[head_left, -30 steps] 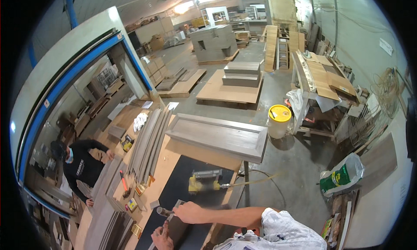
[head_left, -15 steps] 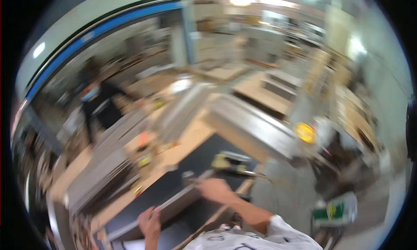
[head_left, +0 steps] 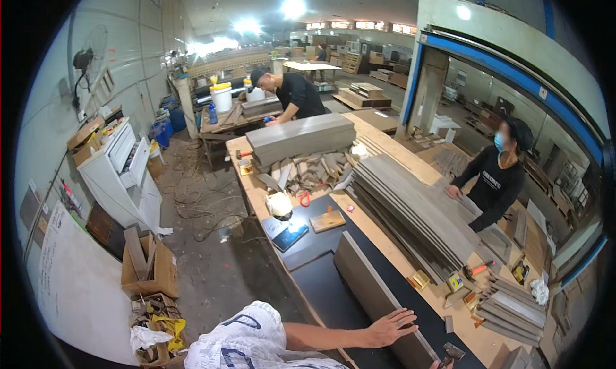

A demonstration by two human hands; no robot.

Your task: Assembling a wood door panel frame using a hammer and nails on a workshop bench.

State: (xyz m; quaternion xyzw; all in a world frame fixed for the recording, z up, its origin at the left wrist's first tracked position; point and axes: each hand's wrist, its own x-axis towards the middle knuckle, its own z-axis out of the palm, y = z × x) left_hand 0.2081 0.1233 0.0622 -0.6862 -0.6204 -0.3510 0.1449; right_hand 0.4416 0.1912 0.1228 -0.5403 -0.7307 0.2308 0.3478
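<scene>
A long grey-brown board (head_left: pixel 366 282) stands on its long edge on the black panel (head_left: pixel 321 282) at the bench's near side. My left hand (head_left: pixel 388 328) lies across its top edge, fingers stretched out and somewhat apart. Beside the board's near end, at the lower edge of the picture, a hammer (head_left: pixel 453 351) shows its metal head. My right hand (head_left: pixel 443 365) is closed round its handle, mostly cut off by the picture's edge. A small grey block (head_left: pixel 448 325) lies just right of the board.
Stacked grey boards (head_left: pixel 410 221) lie right of the panel, with a masked co-worker (head_left: pixel 497 176) behind them. Wood offcuts (head_left: pixel 308 173), a phone-like device (head_left: pixel 290 237) and a wooden block (head_left: pixel 327 221) sit farther along. Another person (head_left: pixel 295 99) bends over a far table. Cardboard box (head_left: pixel 151 263) at left.
My view has swung round to the right. My left hand has gone from gripping the board to lying across its edge with stretched fingers; my right hand now shows only at the lower edge.
</scene>
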